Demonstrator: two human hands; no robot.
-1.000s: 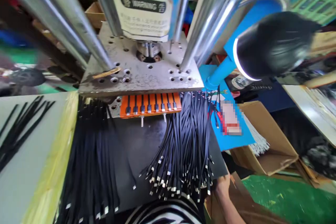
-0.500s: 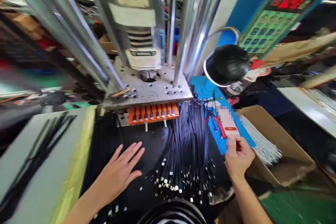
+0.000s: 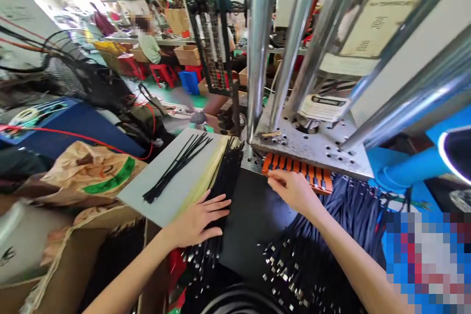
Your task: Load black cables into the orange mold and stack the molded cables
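My left hand [image 3: 204, 221] lies palm down with its fingers spread over a bundle of black cables [image 3: 226, 171] on the left of the black work surface. My right hand [image 3: 294, 191] is at the front of an orange mould [image 3: 320, 186], which sits under the metal press plate. Its fingers are curled together by the mould's left end; what they pinch, if anything, is hidden. Short black cable ends lie in the mould's slots. More black cables with metal plugs [image 3: 346, 211] spread to the right, partly behind my right forearm.
Steel columns [image 3: 259, 49] rise around the press plate [image 3: 312, 149]. A grey board [image 3: 165, 157] at left carries several black cables. A cardboard box [image 3: 69, 250] stands lower left, a fan [image 3: 77, 68] beyond. A blue lamp arm [image 3: 408, 167] is at right. A person [image 3: 149, 46] sits far back.
The view has swung left. My right hand has left the pale card on the blue surface and come to the orange mould. My left hand has moved left onto the cable bundle.
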